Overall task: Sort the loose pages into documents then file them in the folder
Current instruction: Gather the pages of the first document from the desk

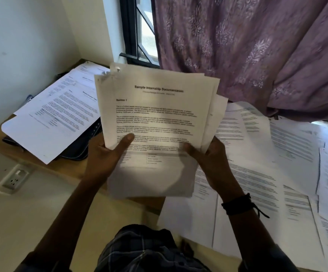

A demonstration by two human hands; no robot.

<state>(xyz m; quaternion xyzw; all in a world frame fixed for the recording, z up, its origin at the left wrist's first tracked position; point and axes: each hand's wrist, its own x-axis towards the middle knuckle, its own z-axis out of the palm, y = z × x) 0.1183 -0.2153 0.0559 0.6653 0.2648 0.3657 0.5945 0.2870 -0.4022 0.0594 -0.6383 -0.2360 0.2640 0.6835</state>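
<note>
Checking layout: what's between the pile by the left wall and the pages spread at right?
Head view: the stack of pages, held by the left hand and right hand.

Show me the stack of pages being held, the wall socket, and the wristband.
held stack of pages (155, 107), head view, middle of the top sheet.
wall socket (15, 178), head view, its white faceplate.
wristband (237, 205), head view, dark band on the right wrist.

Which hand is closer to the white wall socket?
Left. The left hand grips the held pages to the right of the socket; the right hand grips their far edge, farther away.
</note>
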